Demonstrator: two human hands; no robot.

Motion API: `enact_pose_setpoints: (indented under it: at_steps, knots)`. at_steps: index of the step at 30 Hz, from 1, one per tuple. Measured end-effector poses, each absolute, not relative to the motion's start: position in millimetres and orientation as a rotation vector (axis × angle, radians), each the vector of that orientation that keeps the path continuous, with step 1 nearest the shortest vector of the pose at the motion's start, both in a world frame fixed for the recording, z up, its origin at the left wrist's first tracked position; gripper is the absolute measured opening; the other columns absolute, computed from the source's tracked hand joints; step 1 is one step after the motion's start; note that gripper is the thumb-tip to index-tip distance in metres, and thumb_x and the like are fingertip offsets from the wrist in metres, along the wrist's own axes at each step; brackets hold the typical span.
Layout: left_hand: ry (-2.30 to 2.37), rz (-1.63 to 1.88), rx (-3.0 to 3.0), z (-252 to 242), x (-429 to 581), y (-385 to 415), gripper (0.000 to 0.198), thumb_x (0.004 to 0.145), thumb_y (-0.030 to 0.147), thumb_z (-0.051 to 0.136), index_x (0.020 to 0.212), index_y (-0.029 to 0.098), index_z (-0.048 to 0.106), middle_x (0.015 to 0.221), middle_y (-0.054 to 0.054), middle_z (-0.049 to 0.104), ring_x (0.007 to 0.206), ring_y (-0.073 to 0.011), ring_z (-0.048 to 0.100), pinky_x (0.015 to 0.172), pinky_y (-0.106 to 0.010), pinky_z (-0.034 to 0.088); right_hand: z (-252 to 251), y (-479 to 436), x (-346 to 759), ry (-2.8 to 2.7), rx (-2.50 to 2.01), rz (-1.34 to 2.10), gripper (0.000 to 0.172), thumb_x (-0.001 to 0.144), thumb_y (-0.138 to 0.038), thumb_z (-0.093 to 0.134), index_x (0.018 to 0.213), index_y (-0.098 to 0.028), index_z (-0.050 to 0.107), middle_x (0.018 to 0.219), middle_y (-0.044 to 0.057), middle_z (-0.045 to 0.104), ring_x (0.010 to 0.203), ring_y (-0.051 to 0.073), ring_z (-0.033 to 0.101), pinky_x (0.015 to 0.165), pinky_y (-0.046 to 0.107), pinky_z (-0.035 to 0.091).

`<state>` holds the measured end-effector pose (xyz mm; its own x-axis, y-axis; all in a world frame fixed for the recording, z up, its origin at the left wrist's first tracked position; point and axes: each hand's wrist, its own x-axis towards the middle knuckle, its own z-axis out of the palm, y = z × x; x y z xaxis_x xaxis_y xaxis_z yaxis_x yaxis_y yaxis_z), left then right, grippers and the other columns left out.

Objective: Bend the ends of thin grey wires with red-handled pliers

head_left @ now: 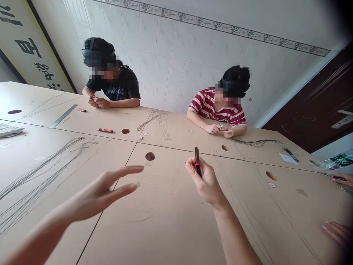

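My left hand (99, 197) hovers over the left middle of the table (154, 235), thumb and fingers apart, with nothing held. In my right hand (207, 182) is a pair of small pliers (197, 162) with red-and-black grips and dark jaws pointing up and away. The fist wraps round the grips, so their lower part is hidden. To the left of my left hand lie long bundles of thin grey wires (52, 167). A few thin strands (242, 206) stretch over the table to the right of my right forearm.
Two people sit across the table, hands close together; another person's hands (338, 232) show at the right edge. Red-and-black cutters (106, 130), a steel ruler (64, 116), wire bundles (261, 142) and plastic bottles (338, 161) lie about. Round holes (150, 156) pierce the tabletop.
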<state>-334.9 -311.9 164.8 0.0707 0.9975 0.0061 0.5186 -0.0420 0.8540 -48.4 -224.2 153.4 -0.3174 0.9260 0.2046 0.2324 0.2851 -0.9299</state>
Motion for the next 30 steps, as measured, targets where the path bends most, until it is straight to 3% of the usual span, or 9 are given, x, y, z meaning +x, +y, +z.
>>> enact_pose_setpoints:
  at_steps: [5,8,11,14,16,18,21,26,30]
  knots:
    - [1.010,0.770,1.541,160,-272,-242,0.062,0.089,0.048,0.059,0.145,0.030,0.041,0.154,-0.009,0.038,0.140,-0.0292,0.036,0.106,-0.046,0.042,160,-222,-56,-1.785,-1.027,1.078,0.027,0.093,-0.044,0.050,0.078,-0.022,0.046,0.065,-0.005,0.036,0.055,0.011,0.031,0.052,0.025,0.029]
    - [0.797,0.779,1.467,146,-258,-215,0.070,0.087,0.052,0.059,0.148,0.028,0.034,0.154,-0.012,0.037,0.142,-0.0289,0.031,0.111,-0.051,0.032,162,-217,-59,-1.778,-1.033,1.092,0.027,0.092,-0.045,0.051,0.079,-0.022,0.047,0.062,-0.006,0.034,0.053,0.010,0.030,0.051,0.025,0.028]
    - [0.652,0.822,1.387,141,-253,-200,0.074,0.083,0.056,0.062,0.145,0.022,0.040,0.147,-0.015,0.046,0.134,-0.0285,0.043,0.113,-0.049,0.028,163,-209,-62,-1.794,-1.024,1.081,0.027,0.092,-0.044,0.051,0.078,-0.022,0.047,0.062,-0.006,0.036,0.053,0.011,0.031,0.051,0.025,0.029]
    - [0.620,0.770,1.302,143,-250,-196,0.065,0.082,0.051,0.065,0.137,0.021,0.049,0.137,-0.016,0.054,0.098,-0.0206,0.063,0.099,-0.043,0.042,162,-201,-62,-1.784,-1.013,1.056,0.026,0.093,-0.043,0.051,0.078,-0.022,0.048,0.066,-0.004,0.042,0.058,0.012,0.037,0.055,0.025,0.033]
    - [0.684,0.744,1.273,144,-248,-196,0.055,0.081,0.045,0.069,0.129,0.022,0.055,0.128,-0.012,0.058,0.073,-0.0109,0.058,0.078,-0.032,0.048,160,-195,-62,-1.766,-1.016,1.057,0.024,0.093,-0.042,0.050,0.079,-0.022,0.049,0.069,-0.003,0.044,0.061,0.012,0.040,0.057,0.025,0.035]
    - [0.724,0.703,1.237,143,-249,-196,0.043,0.081,0.044,0.069,0.115,0.020,0.061,0.106,-0.006,0.064,0.054,-0.0051,0.042,0.056,-0.023,0.037,159,-191,-61,-1.753,-1.025,1.062,0.023,0.093,-0.041,0.051,0.080,-0.022,0.049,0.070,-0.002,0.046,0.062,0.013,0.041,0.059,0.025,0.036]
    - [0.620,0.547,1.177,142,-249,-199,0.035,0.083,0.049,0.065,0.093,0.015,0.065,0.068,0.001,0.061,0.041,-0.0039,0.022,0.044,-0.023,0.017,157,-186,-62,-1.727,-1.047,1.055,0.024,0.092,-0.042,0.052,0.080,-0.021,0.049,0.068,-0.004,0.043,0.059,0.012,0.038,0.058,0.025,0.034]
    - [0.352,0.467,1.120,163,-242,-218,0.045,0.085,0.057,0.056,0.068,0.016,0.065,0.045,0.000,0.055,0.030,-0.0035,0.014,0.035,-0.025,0.009,151,-183,-75,-1.557,-1.057,1.101,0.027,0.091,-0.044,0.054,0.077,-0.021,0.049,0.066,-0.004,0.039,0.059,0.012,0.034,0.055,0.025,0.033]
    - [0.227,0.804,1.000,196,-236,-238,0.052,0.091,0.059,0.043,0.060,0.021,0.062,0.030,0.003,0.041,0.021,-0.0051,0.016,0.025,-0.022,0.010,144,-184,-100,-1.229,-0.928,1.275,0.027,0.089,-0.045,0.057,0.079,-0.021,0.049,0.071,-0.002,0.044,0.066,0.013,0.042,0.064,0.027,0.039]
